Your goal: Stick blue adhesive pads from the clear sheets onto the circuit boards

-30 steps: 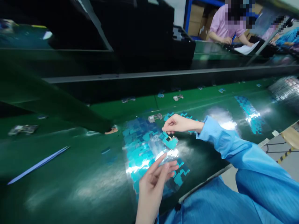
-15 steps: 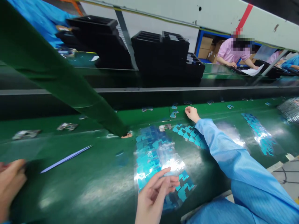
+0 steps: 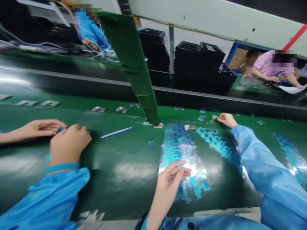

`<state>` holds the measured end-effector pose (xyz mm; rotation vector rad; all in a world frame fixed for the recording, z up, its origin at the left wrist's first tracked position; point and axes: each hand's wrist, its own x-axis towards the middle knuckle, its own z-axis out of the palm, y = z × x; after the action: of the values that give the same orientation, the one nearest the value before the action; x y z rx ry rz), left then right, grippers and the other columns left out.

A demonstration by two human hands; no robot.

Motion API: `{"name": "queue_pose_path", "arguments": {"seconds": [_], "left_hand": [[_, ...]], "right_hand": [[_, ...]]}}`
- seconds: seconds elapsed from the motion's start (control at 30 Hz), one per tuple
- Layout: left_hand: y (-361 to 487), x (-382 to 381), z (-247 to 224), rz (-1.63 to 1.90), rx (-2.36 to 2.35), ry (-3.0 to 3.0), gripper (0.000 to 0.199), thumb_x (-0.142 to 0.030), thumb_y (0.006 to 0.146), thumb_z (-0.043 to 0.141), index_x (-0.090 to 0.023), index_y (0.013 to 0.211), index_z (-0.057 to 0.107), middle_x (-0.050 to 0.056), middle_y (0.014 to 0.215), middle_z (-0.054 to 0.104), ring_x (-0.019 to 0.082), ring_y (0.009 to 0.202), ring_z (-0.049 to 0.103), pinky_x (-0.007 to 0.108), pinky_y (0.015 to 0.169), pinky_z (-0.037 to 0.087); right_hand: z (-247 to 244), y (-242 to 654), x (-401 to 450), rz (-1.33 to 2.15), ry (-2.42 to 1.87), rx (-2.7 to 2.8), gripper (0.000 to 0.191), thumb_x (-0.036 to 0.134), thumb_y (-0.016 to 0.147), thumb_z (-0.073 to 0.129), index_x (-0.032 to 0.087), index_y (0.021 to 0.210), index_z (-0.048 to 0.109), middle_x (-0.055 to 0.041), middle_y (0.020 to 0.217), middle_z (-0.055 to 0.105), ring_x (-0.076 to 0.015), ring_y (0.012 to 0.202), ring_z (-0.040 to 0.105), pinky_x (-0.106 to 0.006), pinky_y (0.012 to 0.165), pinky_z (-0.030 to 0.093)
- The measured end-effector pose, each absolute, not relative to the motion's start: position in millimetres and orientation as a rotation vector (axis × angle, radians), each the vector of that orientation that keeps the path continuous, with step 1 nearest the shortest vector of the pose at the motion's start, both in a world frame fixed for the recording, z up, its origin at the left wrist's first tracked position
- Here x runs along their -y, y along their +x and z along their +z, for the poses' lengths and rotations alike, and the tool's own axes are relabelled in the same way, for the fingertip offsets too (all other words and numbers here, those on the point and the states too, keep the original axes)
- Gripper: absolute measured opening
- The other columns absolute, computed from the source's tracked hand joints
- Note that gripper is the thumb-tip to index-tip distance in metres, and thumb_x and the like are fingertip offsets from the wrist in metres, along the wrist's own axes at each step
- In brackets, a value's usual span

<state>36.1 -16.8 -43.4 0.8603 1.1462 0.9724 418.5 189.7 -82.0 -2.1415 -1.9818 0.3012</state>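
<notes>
My left hand [image 3: 171, 179] hovers palm-up over a clear sheet of blue film pieces [image 3: 171, 150], its fingers apart and nothing in them. My right hand [image 3: 227, 119] reaches to the far strip of the bench and pinches a small metal-and-circuit-board part [image 3: 215, 118]. Blue pieces [image 3: 200, 118] lie just left of that hand. Between the hands rests a similar silver board [image 3: 190, 127] at the top of the film sheet. A second strip of blue film pieces [image 3: 216, 140] runs below my right hand, partly under the forearm.
At left a co-worker's hands [image 3: 69, 140] work on something mostly hidden. Purple tweezers [image 3: 116, 132] lie beside them. A green-wrapped post [image 3: 141, 73] rises from the bench. Several boards [image 3: 98, 109] line the far strip. Black tray stacks [image 3: 199, 64] and another person [image 3: 271, 65] are beyond.
The view has swung left, bringing the co-worker's hands and sleeve into sight. My right hand now has a small board part between its fingers. My left hand remains open above the film.
</notes>
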Motion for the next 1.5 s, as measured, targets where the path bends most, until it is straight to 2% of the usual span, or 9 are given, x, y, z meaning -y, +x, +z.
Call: {"name": "queue_pose_path", "arguments": {"seconds": [0.27, 0.4, 0.57, 0.7, 0.8, 1.0, 1.17, 1.4, 1.5], "left_hand": [[25, 15, -60, 0.944, -1.194, 0.848, 0.034, -0.04, 0.073, 0.074, -0.016, 0.097, 0.071, 0.012, 0.093, 0.079, 0.026, 0.09, 0.074, 0.037, 0.084, 0.058], [31, 25, -59, 0.935, -1.126, 0.862, 0.052, -0.034, 0.069, 0.079, -0.023, 0.118, 0.066, 0.009, 0.129, 0.067, 0.023, 0.112, 0.066, 0.032, 0.094, 0.054], [17, 35, -61, 0.799, -1.09, 0.847, 0.019, -0.034, 0.072, 0.079, -0.015, 0.076, 0.076, 0.004, 0.073, 0.073, 0.015, 0.058, 0.066, 0.025, 0.061, 0.057], [-12, 33, -69, 0.998, -1.27, 0.728, 0.02, -0.036, 0.073, 0.079, -0.018, 0.082, 0.075, 0.001, 0.075, 0.073, 0.012, 0.067, 0.065, 0.017, 0.061, 0.055], [-24, 30, -72, 1.136, -1.351, 0.616, 0.025, -0.032, 0.07, 0.079, -0.02, 0.091, 0.075, 0.0, 0.082, 0.074, 0.01, 0.068, 0.064, 0.016, 0.059, 0.052], [-6, 34, -71, 1.129, -1.359, 0.585, 0.017, -0.024, 0.061, 0.066, -0.017, 0.075, 0.073, 0.001, 0.065, 0.067, 0.012, 0.054, 0.054, 0.02, 0.046, 0.041], [25, 44, -75, 0.903, -1.292, 0.777, 0.02, -0.03, 0.064, 0.054, -0.018, 0.048, 0.059, -0.003, 0.039, 0.045, 0.01, 0.038, 0.036, 0.023, 0.04, 0.026], [57, 52, -76, 0.702, -1.318, 1.088, 0.029, -0.045, 0.081, 0.059, -0.018, 0.08, 0.07, -0.009, 0.041, 0.034, 0.011, 0.041, 0.03, 0.025, 0.046, 0.025], [59, 46, -74, 0.66, -1.328, 1.183, 0.031, -0.046, 0.082, 0.06, -0.018, 0.069, 0.066, -0.008, 0.045, 0.034, 0.01, 0.044, 0.029, 0.025, 0.047, 0.022]], "right_hand": [[-47, 360, -105, 0.273, -1.851, 1.895, 0.029, 0.039, 0.089, 0.058, 0.015, 0.074, 0.065, -0.0102, 0.08, 0.071, -0.0203, 0.078, 0.066, -0.035, 0.081, 0.051], [-33, 280, -28, 0.908, -1.393, 2.105, 0.029, 0.043, 0.083, 0.068, 0.017, 0.07, 0.067, -0.0033, 0.073, 0.071, -0.0145, 0.068, 0.066, -0.027, 0.069, 0.053], [-56, 232, 22, 1.224, -1.112, 1.923, 0.022, 0.034, 0.089, 0.065, 0.016, 0.079, 0.07, -0.005, 0.077, 0.073, -0.0143, 0.071, 0.068, -0.027, 0.071, 0.055], [-91, 247, 24, 0.823, -1.366, 2.066, 0.046, 0.042, 0.086, 0.067, 0.021, 0.127, 0.062, -0.0147, 0.137, 0.06, -0.0283, 0.132, 0.052, -0.05, 0.11, 0.042], [-107, 262, 32, 0.804, -1.461, 2.317, 0.076, 0.05, 0.078, 0.073, 0.027, 0.145, 0.045, -0.0135, 0.157, 0.036, -0.0344, 0.148, 0.027, -0.063, 0.115, 0.028], [-122, 276, 52, 0.708, -1.447, 2.311, 0.048, 0.04, 0.085, 0.069, 0.029, 0.13, 0.06, -0.0106, 0.149, 0.049, -0.0309, 0.143, 0.039, -0.063, 0.116, 0.027], [-126, 271, 47, 0.72, -1.269, 2.088, 0.021, 0.035, 0.087, 0.067, 0.022, 0.103, 0.071, -0.0102, 0.118, 0.072, -0.0253, 0.115, 0.064, -0.049, 0.104, 0.047], [-115, 264, 51, 0.654, -1.238, 1.993, 0.021, 0.029, 0.094, 0.059, 0.021, 0.111, 0.067, -0.0103, 0.109, 0.073, -0.0213, 0.101, 0.068, -0.04, 0.09, 0.056], [-114, 261, 54, 0.617, -1.197, 2.022, 0.021, 0.024, 0.096, 0.055, 0.02, 0.113, 0.067, -0.0111, 0.109, 0.073, -0.0221, 0.101, 0.068, -0.041, 0.09, 0.056]]}}
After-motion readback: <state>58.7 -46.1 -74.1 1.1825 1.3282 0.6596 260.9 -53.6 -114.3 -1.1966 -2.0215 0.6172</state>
